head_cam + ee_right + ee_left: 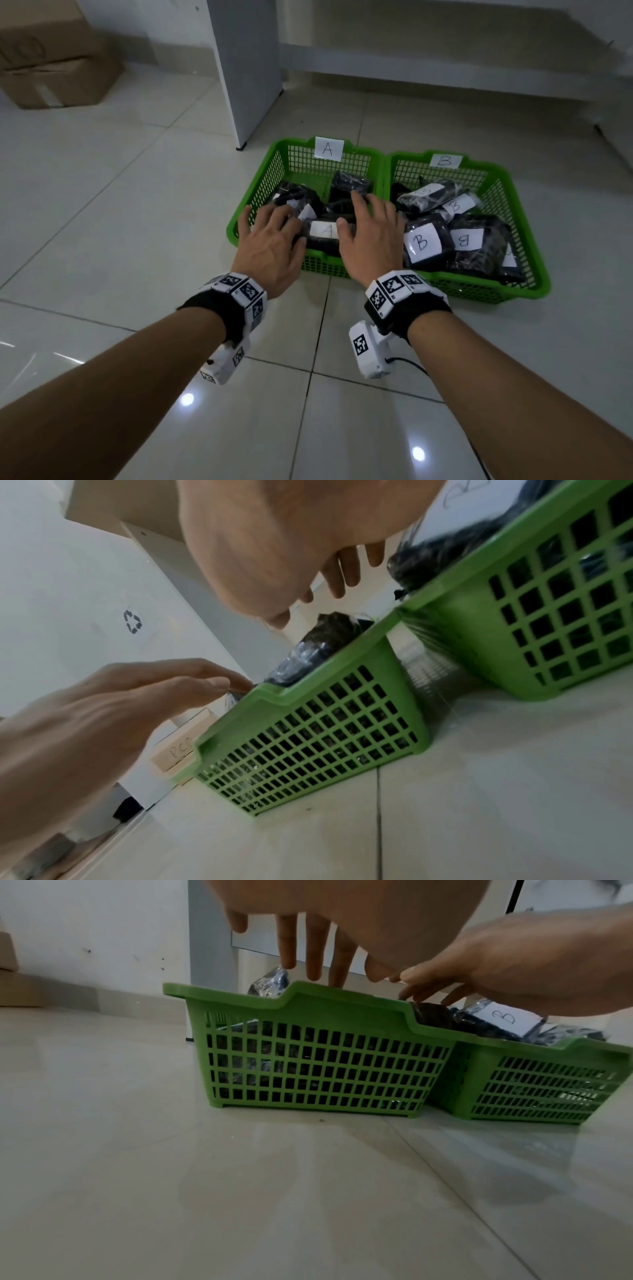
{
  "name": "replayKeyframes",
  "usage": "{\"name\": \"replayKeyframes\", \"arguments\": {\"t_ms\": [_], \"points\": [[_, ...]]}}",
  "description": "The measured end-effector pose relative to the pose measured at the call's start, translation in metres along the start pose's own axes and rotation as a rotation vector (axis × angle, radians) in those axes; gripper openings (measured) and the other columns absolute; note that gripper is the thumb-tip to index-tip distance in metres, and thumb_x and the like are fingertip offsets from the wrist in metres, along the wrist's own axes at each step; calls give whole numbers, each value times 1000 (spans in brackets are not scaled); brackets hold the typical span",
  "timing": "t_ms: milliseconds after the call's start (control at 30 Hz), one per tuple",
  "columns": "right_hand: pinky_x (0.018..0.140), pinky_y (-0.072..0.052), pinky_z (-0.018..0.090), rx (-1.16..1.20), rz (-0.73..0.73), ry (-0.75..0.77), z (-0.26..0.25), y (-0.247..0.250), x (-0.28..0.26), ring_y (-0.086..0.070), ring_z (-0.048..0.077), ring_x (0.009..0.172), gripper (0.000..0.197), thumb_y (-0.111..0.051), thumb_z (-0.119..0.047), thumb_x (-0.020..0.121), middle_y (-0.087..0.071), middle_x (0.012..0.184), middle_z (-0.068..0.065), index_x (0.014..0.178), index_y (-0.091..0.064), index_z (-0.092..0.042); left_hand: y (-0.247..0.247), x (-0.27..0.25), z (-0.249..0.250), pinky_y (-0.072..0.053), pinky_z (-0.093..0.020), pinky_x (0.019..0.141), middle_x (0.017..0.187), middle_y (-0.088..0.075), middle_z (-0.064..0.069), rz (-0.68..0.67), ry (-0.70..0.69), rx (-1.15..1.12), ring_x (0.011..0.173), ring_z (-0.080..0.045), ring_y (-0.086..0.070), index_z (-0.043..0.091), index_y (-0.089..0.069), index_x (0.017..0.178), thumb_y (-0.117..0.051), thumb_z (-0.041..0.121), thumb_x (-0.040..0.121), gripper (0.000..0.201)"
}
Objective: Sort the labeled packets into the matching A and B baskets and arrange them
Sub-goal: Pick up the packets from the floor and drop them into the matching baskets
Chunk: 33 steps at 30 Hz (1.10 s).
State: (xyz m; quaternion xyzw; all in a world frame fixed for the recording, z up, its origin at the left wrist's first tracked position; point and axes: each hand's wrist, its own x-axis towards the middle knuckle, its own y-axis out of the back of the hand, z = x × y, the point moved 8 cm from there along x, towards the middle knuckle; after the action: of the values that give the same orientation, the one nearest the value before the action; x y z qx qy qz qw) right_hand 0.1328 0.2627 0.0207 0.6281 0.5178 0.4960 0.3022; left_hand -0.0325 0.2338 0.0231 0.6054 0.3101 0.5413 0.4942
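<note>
Two green mesh baskets stand side by side on the tiled floor. The left one, basket A [270, 171] [318, 1066] [308, 734], carries a white "A" card and holds several black packets; one A packet [322, 231] lies at the front. Basket B [534, 274] [534, 1085] [534, 620] on the right holds several B-labelled packets [423, 241] [507, 1016]. My left hand [270, 236] [308, 942] [113, 707] hovers with straight spread fingers over the front left of basket A. My right hand [368, 233] [284, 550] [514, 966] is spread over its front right. Neither grips anything.
A white cabinet panel [250, 68] stands on the floor just behind basket A. A cardboard box [54, 58] sits at the far left by the wall. A low white shelf edge [445, 68] runs behind the baskets. Glossy floor tiles [102, 205] stretch left and in front.
</note>
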Motion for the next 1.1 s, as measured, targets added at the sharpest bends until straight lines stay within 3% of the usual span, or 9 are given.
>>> {"name": "replayKeyframes", "arguments": {"t_ms": [233,367,567,633,700,767,867,1000,1100], "points": [[112,-31,49,65,-63,224,-10,39,-85,-43,31,133,47,-54,-31,92,-50,143,10,135,-54,-11,27,-55,36,-35,-49,98,119,-57,-11,-29,-40,-39,109,-33,-51,11,-58,110,-44,36,93,33],[109,-32,45,103,-262,497,-21,50,-176,-43,29,131,48,-58,-20,83,-51,140,10,130,-56,-10,30,-125,61,-37,-45,89,114,-56,-10,-163,-82,-96,104,-33,-51,13,-58,108,-41,38,93,34],[95,-49,44,211,-696,623,-21,51,-281,-51,23,116,51,-53,-20,77,-58,126,6,127,-57,-10,37,-239,117,-48,-47,74,103,-60,-12,-457,-314,-196,82,-33,-59,10,-62,100,-40,33,88,33],[93,-51,44,199,-858,685,-21,49,-312,-49,21,120,59,-62,-21,73,-53,134,4,131,-54,-14,40,-276,139,-51,-44,76,101,-64,-8,-616,-376,-229,81,-29,-63,13,-64,97,-40,36,80,37],[102,-49,42,102,-997,791,-20,43,-342,-39,19,137,82,-75,-25,67,-35,155,-2,143,-44,-26,44,-308,154,-51,-42,82,100,-66,-3,-743,-419,-234,86,-25,-64,17,-65,94,-39,41,72,41],[106,-46,44,-19,-1074,880,-14,35,-363,-26,18,147,106,-85,-29,60,-20,164,-7,152,-32,-35,49,-329,159,-50,-38,80,94,-63,0,-772,-466,-227,84,-23,-60,19,-61,94,-47,44,72,36],[95,-51,46,-61,-1008,900,-9,32,-362,-37,21,135,89,-82,-23,62,-45,146,-3,144,-46,-27,54,-348,159,-47,-36,77,93,-59,2,-743,-585,-188,82,-21,-55,21,-58,97,-54,59,76,44],[88,-51,44,-16,-831,684,2,48,-324,-46,20,114,75,-76,-32,64,-55,126,-3,135,-52,-24,49,-363,161,-50,-37,81,108,-57,3,-811,-637,-144,92,-19,-54,22,-54,112,-51,81,74,71],[88,-50,42,-2,-712,560,11,60,-295,-45,20,113,79,-74,-40,62,-55,124,-3,137,-51,-23,40,-379,172,-50,-36,82,116,-54,2,-917,-642,-164,97,-20,-53,21,-49,122,-63,72,74,72]]}}
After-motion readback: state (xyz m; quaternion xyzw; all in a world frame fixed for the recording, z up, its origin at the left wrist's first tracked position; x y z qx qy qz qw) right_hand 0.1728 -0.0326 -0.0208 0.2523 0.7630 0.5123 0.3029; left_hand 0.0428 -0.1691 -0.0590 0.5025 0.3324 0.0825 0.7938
